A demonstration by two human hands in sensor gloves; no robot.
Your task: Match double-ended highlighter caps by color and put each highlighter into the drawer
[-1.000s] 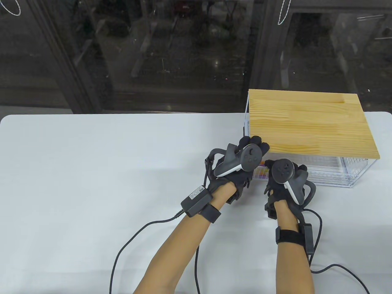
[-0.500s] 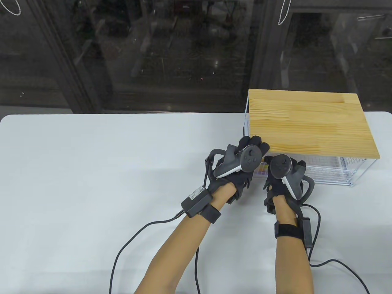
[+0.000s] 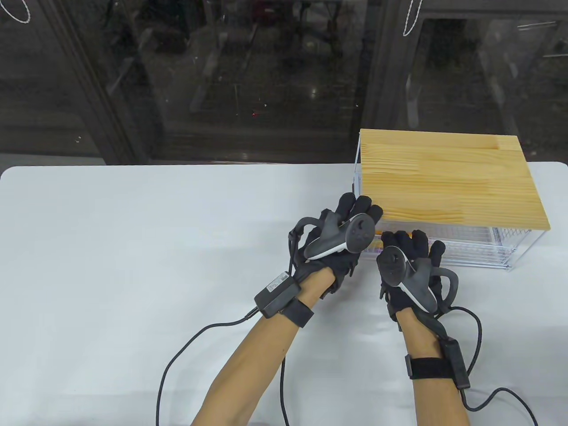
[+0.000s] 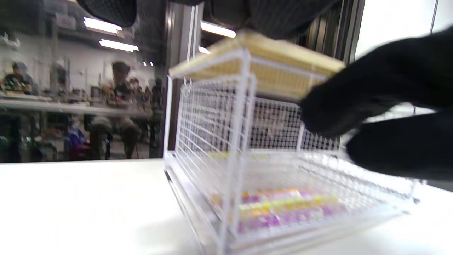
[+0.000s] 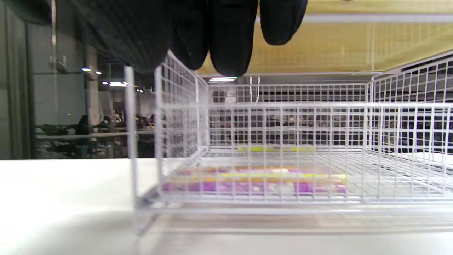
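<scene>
A white wire drawer [image 3: 479, 262] sticks out a little from under the wooden top [image 3: 452, 186] of its frame. Several purple, yellow and orange highlighters [image 5: 254, 180] lie flat on its floor, also seen in the left wrist view as highlighters [image 4: 279, 209]. My left hand [image 3: 359, 207] rests with straight fingers on the top's front left corner. My right hand [image 3: 410, 243] stands at the drawer's front left, fingers [image 5: 230, 39] straight against or just before the front mesh. It holds nothing.
The drawer frame [image 4: 244, 106] stands at the table's back right, near the right edge. Glove cables [image 3: 177, 355] trail over the white table [image 3: 133, 244] toward the front edge. Dark glass runs behind the table.
The drawer slid slightly inward under the right hand's push. Then the right wrist dropped back toward me with its fingers straightened upward. The left hand shifted a little left on the wooden top.
</scene>
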